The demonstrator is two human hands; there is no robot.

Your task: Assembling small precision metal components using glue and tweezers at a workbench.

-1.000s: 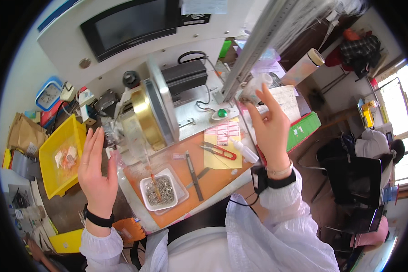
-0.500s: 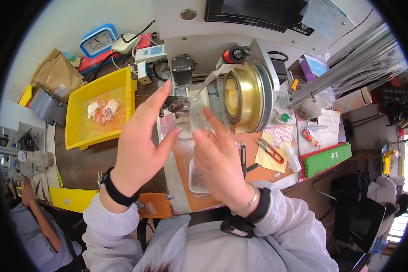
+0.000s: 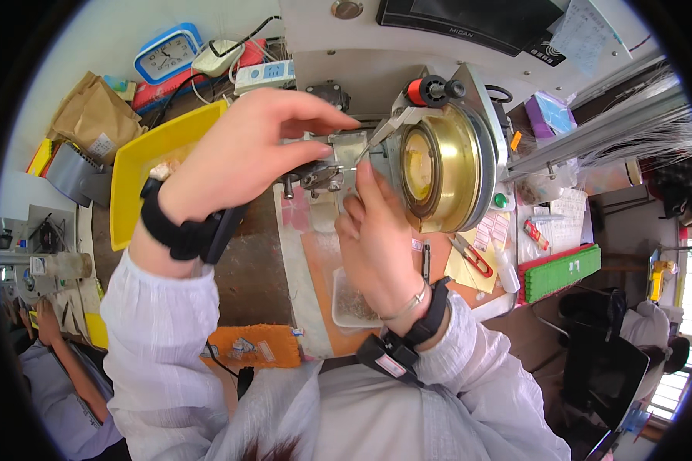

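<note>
My left hand (image 3: 257, 146) reaches over a small metal clamp (image 3: 321, 178) on the bench machine. Its thumb lies by the clamp's upper edge and its index finger stretches beyond, apart from the thumb. Just to the right, my right hand (image 3: 377, 234) has its fingers curled and the fingertips pressed together at the thin lower end of a metal arm (image 3: 388, 127). Whatever those fingertips hold is too small to make out. Beside them stands a large brass-coloured wheel (image 3: 447, 173), with a red thread spool (image 3: 425, 91) above it.
A yellow tray (image 3: 131, 180) stands left, partly behind my left arm. Near my right forearm are a white dish (image 3: 350, 300), red-handled thread snips (image 3: 473, 257), a small white bottle (image 3: 506, 270) and a green block (image 3: 561, 273). A co-worker's arm (image 3: 73, 357) shows at far left.
My left hand has moved up and right, from beside the clamp to over it. My right hand has shifted slightly right to the metal arm's tip. The whole view has shifted a little.
</note>
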